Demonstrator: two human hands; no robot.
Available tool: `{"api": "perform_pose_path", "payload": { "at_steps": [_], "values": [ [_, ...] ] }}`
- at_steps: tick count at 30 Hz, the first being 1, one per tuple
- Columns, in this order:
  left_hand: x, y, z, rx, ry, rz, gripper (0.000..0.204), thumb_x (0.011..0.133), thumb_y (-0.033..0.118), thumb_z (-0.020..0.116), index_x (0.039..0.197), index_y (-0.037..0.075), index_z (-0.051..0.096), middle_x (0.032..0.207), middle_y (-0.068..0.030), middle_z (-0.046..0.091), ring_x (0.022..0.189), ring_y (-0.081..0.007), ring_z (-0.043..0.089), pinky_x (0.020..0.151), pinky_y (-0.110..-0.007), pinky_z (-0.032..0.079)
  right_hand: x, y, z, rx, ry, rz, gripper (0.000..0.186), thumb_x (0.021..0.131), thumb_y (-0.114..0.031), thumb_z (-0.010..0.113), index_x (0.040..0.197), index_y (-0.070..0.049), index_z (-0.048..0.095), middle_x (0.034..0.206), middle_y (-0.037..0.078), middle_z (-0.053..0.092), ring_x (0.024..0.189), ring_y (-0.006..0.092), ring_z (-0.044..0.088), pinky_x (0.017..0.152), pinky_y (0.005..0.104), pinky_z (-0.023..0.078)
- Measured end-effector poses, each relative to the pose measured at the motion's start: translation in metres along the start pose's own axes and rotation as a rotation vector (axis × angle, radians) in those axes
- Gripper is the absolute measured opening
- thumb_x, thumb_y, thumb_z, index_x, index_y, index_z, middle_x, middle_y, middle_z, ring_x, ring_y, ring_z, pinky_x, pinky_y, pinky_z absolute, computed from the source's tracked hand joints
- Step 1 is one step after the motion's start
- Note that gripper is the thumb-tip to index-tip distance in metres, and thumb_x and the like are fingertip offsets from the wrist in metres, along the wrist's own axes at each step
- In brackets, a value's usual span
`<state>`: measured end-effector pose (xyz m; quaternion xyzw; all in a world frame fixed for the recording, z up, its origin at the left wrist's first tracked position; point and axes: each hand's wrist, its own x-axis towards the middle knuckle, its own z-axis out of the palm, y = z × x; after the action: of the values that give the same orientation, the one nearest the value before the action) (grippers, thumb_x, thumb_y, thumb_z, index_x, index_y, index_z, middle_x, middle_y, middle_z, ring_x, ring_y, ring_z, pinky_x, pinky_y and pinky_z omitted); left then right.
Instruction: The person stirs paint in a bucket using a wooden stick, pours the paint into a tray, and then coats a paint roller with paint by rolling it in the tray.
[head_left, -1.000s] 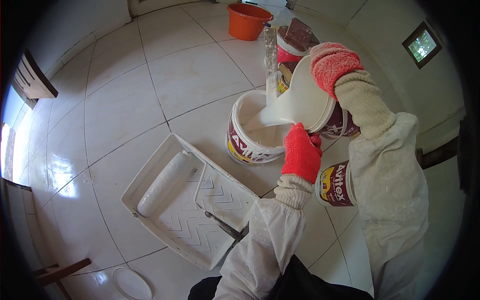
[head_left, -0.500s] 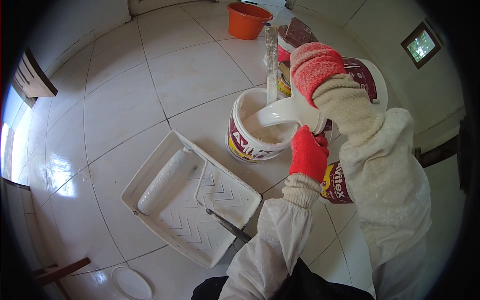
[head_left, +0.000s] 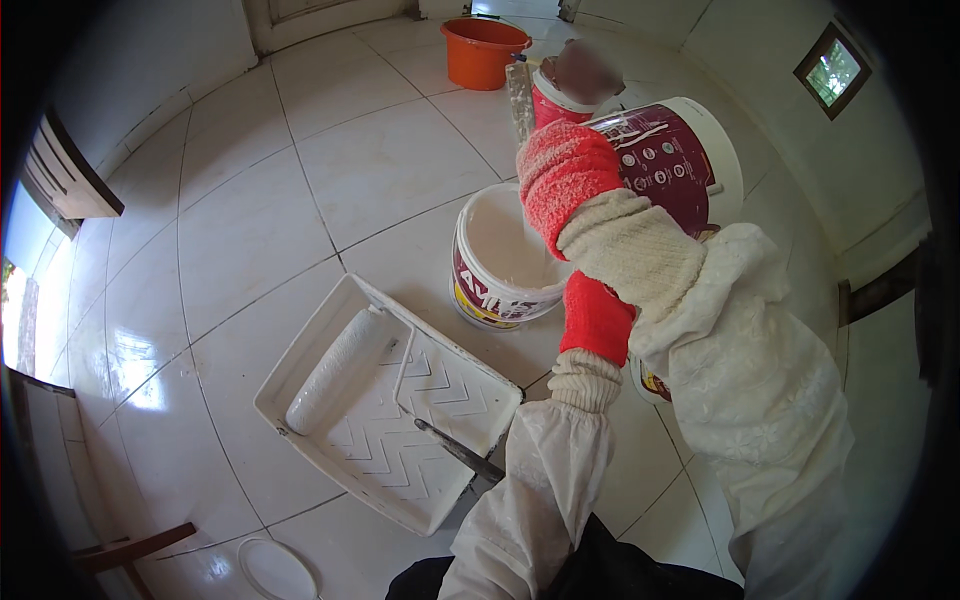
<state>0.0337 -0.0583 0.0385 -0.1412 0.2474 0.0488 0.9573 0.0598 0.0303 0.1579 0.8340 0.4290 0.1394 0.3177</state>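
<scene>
The bucket (head_left: 662, 165), white with a maroon label, is tilting in the air, its base pointing up to the right of the grip and its mouth end hiding behind the right hand (head_left: 572, 185). That hand, in a red glove, is gripping the bucket near the mouth, the fingertips staying out of sight. The left hand (head_left: 596, 318), also red-gloved, is sitting just below; its fingers are disappearing behind the right cuff (head_left: 632, 240), so whether they are gripping cannot be told. Left of and beneath the grip, a pail (head_left: 482, 285) is standing upright, its mouth partly showing. Under it the floor (head_left: 385, 185) is spreading in glossy white tiles with dark joints, reflecting daylight well left of the grip. Nearer the body and leftward, a tray (head_left: 370, 455) is lying on the tiles, a roller (head_left: 335, 370) resting inside. Beyond the grip, a red pot (head_left: 556, 106) and an orange tub (head_left: 480, 62) are standing. Farther right, a small window (head_left: 835, 72) is glowing in the pale wall (head_left: 765, 75).
</scene>
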Motion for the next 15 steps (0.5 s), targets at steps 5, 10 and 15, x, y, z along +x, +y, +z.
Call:
{"api": "perform_pose_path", "payload": {
  "at_steps": [5, 10, 15],
  "values": [
    [0.000, -0.007, 0.001, 0.123, 0.033, 0.067, 0.017, 0.091, 0.028, 0.046, 0.105, 0.018, 0.050, 0.070, 0.0003, 0.050, 0.049, -0.0076, 0.042, 0.038, -0.022, 0.028, -0.017, 0.022, 0.001, -0.015, 0.145, 0.183, 0.019, 0.077, -0.016, 0.062, 0.093, -0.006, 0.068, 0.084, 0.015, 0.066, 0.080, 0.0314, 0.066, 0.061, 0.0451, 0.051],
    [-0.023, -0.010, 0.015, 0.265, 0.060, 0.136, 0.018, 0.092, 0.028, 0.046, 0.106, 0.018, 0.051, 0.069, 0.0000, 0.049, 0.048, -0.0079, 0.042, 0.038, -0.022, 0.028, -0.054, 0.085, 0.018, 0.169, 0.346, 0.250, 0.026, 0.085, -0.021, 0.057, 0.102, -0.002, 0.060, 0.085, 0.020, 0.064, 0.076, 0.0342, 0.065, 0.062, 0.0468, 0.050],
    [-0.022, -0.033, 0.032, 0.601, -0.055, 0.438, 0.021, 0.092, 0.020, 0.050, 0.110, 0.008, 0.050, 0.080, -0.0041, 0.056, 0.052, -0.0110, 0.050, 0.043, -0.022, 0.041, -0.086, 0.175, 0.075, 0.720, 0.180, 0.445, 0.037, 0.081, -0.015, 0.057, 0.116, -0.003, 0.058, 0.081, 0.015, 0.065, 0.070, 0.0227, 0.064, 0.061, 0.0372, 0.050]
  ]
}}
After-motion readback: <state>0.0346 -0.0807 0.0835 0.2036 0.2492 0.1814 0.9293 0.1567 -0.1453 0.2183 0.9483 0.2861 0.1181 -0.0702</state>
